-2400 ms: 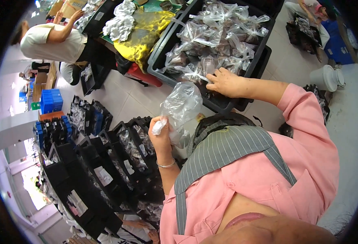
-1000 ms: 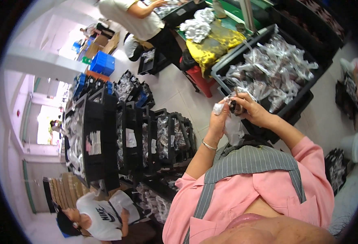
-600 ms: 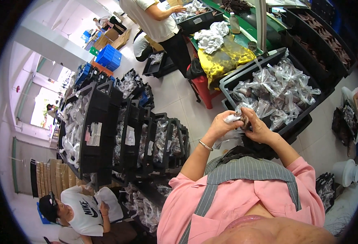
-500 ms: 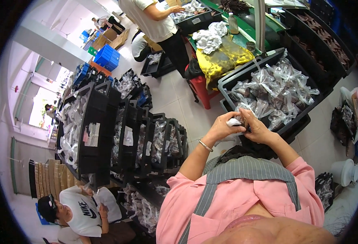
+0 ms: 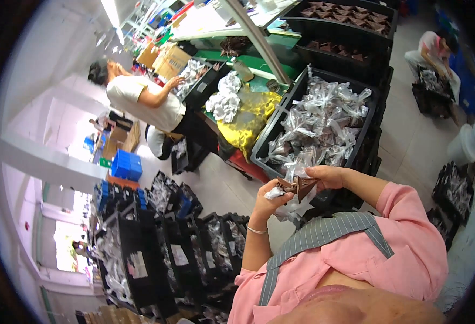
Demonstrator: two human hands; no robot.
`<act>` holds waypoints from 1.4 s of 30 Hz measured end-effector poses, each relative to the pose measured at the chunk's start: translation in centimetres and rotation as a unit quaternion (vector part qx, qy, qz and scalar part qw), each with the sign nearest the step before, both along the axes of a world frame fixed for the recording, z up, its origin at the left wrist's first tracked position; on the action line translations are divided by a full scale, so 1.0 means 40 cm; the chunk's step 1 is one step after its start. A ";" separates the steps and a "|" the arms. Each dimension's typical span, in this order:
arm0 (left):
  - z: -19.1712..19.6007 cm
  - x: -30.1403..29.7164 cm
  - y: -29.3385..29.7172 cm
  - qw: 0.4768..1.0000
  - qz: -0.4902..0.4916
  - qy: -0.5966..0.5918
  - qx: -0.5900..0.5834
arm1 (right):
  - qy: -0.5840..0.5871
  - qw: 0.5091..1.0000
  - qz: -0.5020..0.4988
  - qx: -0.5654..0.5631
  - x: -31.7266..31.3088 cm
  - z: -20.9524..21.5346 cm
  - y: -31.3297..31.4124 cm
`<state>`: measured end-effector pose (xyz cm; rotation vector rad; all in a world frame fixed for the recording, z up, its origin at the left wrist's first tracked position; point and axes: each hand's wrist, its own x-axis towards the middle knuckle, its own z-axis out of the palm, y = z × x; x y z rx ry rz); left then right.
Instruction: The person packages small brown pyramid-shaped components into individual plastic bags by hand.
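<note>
In front of my chest, my left hand (image 5: 268, 202) is closed round a dark brown, pyramid-shaped piece (image 5: 305, 186) and a crumpled white cloth (image 5: 274, 193). My right hand (image 5: 328, 177) pinches the same brown piece from the other side, at its upper edge. A clear plastic bag (image 5: 294, 209) hangs below and behind my fingers; how it is held is hidden. Just beyond my hands stands a black crate (image 5: 362, 121) heaped with knotted clear bags (image 5: 321, 121) of brown pieces.
Stacked black crates (image 5: 351, 51) of unwrapped brown pieces stand beyond. To the left are a yellow sack (image 5: 251, 121), white cloths (image 5: 226, 97) and more crates (image 5: 146, 286) of bagged pieces. One person (image 5: 146, 100) stands at a bench; another (image 5: 434, 54) sits far right.
The view has swung to the right. My hands have opened apart slightly, and the brown pyramid-shaped piece now shows plainly between them. A seated person has come into view at the far right.
</note>
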<state>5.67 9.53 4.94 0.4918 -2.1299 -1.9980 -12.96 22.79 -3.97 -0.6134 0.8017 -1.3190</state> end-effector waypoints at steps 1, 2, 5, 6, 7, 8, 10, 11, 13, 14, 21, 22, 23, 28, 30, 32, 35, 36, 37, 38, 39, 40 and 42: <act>0.003 -0.005 -0.007 1.000 -0.014 0.004 0.025 | -0.103 0.992 0.076 0.018 0.005 0.029 0.005; 0.008 -0.014 -0.009 0.999 -0.023 0.028 0.032 | -0.069 0.997 0.026 0.012 0.016 0.062 0.021; 0.021 -0.040 -0.023 0.995 -0.025 0.036 0.085 | -0.011 0.991 -0.129 0.023 -0.009 0.082 0.062; 0.010 -0.048 -0.034 0.997 -0.007 0.031 0.076 | -0.010 0.991 -0.134 0.015 -0.016 0.082 0.080; 0.008 -0.059 -0.036 0.997 -0.011 0.034 0.069 | -0.021 0.987 -0.157 0.009 -0.025 0.074 0.097; 0.008 -0.069 -0.038 1.000 -0.003 -0.002 -0.002 | -0.032 0.983 -0.180 0.002 -0.029 0.069 0.109; 0.000 -0.088 -0.029 0.996 0.001 -0.032 -0.088 | 0.007 0.974 -0.227 -0.007 -0.018 0.069 0.129; -0.011 -0.091 -0.021 0.994 0.000 -0.027 -0.104 | 0.041 0.962 -0.269 -0.009 -0.008 0.066 0.133; -0.013 -0.106 -0.001 0.985 -0.023 -0.016 -0.168 | 0.177 0.925 -0.337 -0.010 0.008 0.074 0.137; -0.030 -0.112 -0.002 0.978 -0.027 -0.028 -0.205 | 0.146 0.933 -0.328 -0.029 0.015 0.101 0.142; -0.006 -0.190 0.017 0.836 -0.150 -0.179 -0.496 | 0.307 0.914 -0.257 -0.063 -0.012 0.099 0.137; 0.009 -0.202 0.016 0.827 -0.166 -0.203 -0.498 | 0.392 0.886 -0.246 -0.038 -0.023 0.111 0.136; 0.003 -0.203 -0.011 0.845 -0.171 -0.183 -0.472 | 0.578 0.769 -0.269 -0.050 -0.021 0.188 0.156; 0.059 -0.235 -0.045 0.800 -0.145 -0.166 -0.558 | 0.698 0.690 -0.169 -0.090 -0.109 0.169 0.169; 0.071 -0.236 -0.058 0.775 -0.116 -0.184 -0.594 | 0.787 0.593 -0.080 -0.150 -0.116 0.161 0.179; 0.066 -0.224 -0.069 0.747 -0.085 -0.196 -0.629 | 0.825 0.547 -0.061 -0.125 -0.098 0.144 0.185; 0.029 -0.203 -0.105 0.722 -0.048 -0.187 -0.664 | 0.891 0.441 -0.042 -0.098 -0.114 0.079 0.171; 0.028 -0.200 -0.108 0.723 -0.019 -0.205 -0.659 | 0.895 0.437 -0.005 -0.090 -0.117 0.089 0.159; 0.023 -0.189 -0.105 0.725 0.000 -0.224 -0.651 | 0.895 0.438 0.032 -0.073 -0.103 0.107 0.163; 0.023 -0.185 -0.120 0.728 0.007 -0.239 -0.642 | 0.898 0.431 0.034 -0.083 -0.102 0.131 0.147; 0.027 -0.178 -0.123 0.730 0.011 -0.239 -0.641 | 0.902 0.422 0.042 -0.082 -0.098 0.149 0.148; 0.031 -0.167 -0.120 0.766 0.043 -0.209 -0.607 | 0.905 0.414 0.051 -0.081 -0.091 0.167 0.152; 0.028 -0.155 -0.127 0.823 0.088 -0.142 -0.543 | 0.904 0.406 0.035 -0.132 -0.084 0.235 0.154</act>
